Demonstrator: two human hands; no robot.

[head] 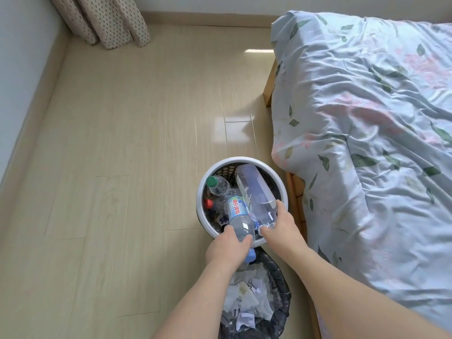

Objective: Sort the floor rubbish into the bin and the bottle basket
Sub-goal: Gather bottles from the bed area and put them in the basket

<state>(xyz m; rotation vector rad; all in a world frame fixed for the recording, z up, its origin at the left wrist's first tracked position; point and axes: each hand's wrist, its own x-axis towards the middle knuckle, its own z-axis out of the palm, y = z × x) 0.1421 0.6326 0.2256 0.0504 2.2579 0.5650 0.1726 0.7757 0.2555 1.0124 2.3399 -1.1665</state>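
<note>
A round white-rimmed bottle basket (205, 177) stands on the floor beside the bed, holding several plastic bottles. My left hand (226, 248) grips the neck end of a small water bottle (238, 211) with a blue-and-red label, its blue cap toward me, its base inside the basket. My right hand (281, 223) holds the neck end of a large clear bottle (254, 189) that lies slanted across the basket. A bin (281, 285) lined with a black bag sits just in front of the basket, under my forearms, filled with crumpled paper and wrappers.
A bed (367, 130) with a floral quilt fills the right side, its wooden frame close to the basket. Pale wood floor (122, 143) stretches left to the wall. Dotted curtains (105, 20) hang at the far left corner.
</note>
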